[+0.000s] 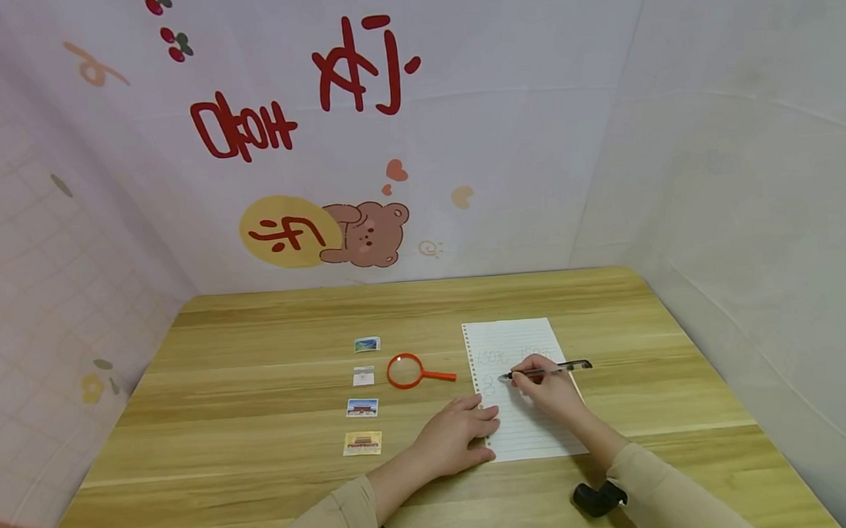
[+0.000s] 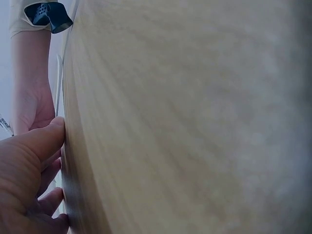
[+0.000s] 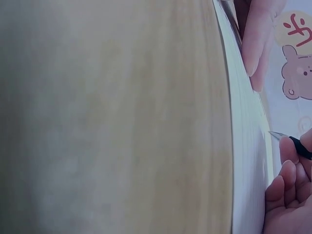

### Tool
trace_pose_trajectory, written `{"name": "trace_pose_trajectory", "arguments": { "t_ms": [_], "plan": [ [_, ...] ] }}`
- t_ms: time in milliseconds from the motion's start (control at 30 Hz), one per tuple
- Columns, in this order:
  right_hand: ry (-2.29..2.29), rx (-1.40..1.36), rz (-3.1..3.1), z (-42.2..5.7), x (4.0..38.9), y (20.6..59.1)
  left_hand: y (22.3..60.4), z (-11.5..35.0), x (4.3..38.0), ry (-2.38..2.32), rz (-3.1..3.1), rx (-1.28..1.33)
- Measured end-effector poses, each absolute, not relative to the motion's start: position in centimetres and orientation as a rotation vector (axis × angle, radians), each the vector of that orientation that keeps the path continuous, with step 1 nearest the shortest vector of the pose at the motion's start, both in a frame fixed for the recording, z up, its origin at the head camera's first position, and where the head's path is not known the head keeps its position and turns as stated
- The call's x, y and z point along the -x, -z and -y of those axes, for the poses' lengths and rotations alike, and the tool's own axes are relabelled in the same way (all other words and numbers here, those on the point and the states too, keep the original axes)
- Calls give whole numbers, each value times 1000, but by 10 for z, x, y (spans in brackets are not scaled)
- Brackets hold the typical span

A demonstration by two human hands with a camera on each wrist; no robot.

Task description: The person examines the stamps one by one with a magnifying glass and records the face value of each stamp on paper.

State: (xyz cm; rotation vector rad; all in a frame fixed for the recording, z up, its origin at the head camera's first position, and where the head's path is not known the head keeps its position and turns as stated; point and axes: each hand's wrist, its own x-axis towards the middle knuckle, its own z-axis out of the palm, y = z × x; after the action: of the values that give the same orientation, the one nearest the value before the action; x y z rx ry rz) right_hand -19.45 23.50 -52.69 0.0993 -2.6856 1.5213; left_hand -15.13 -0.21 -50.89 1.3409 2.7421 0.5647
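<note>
My right hand point(image 1: 547, 387) pinches a black pen point(image 1: 567, 366) over a lined sheet of paper point(image 1: 535, 439). In the right wrist view the pen's tip point(image 3: 276, 133) is right at the paper's surface. Faint handwriting point(image 1: 493, 358) with the figure 150 runs across the upper part of the sheet, and a figure like an 8 stands lower at the left, close to the pen tip. My left hand point(image 1: 457, 438) lies with fingers spread on the sheet's punched left edge; its thumb shows against the table in the left wrist view.
Left of the paper lies a red magnifying glass point(image 1: 404, 371). Beyond it several small picture stamps form a column, from a green-blue one point(image 1: 366, 345) to a yellow one point(image 1: 363, 444). A printed cloth wall point(image 1: 502, 130) rises behind the wooden table point(image 1: 255, 371).
</note>
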Motion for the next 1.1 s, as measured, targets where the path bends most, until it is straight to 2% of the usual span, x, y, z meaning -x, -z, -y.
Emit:
{"name": "trace_pose_trajectory", "arguments": {
  "t_ms": [300,733,1100],
  "plan": [
    [-1418,-100,2742,-232,195,527,509,2,152,-579,-2735,-1343],
    [-1429,-280,2742,-238,192,526,508,3,151,-590,-2728,-1349],
    [-1372,-223,2740,-243,193,526,511,2,152,-565,-2744,-1350]
  ]
}}
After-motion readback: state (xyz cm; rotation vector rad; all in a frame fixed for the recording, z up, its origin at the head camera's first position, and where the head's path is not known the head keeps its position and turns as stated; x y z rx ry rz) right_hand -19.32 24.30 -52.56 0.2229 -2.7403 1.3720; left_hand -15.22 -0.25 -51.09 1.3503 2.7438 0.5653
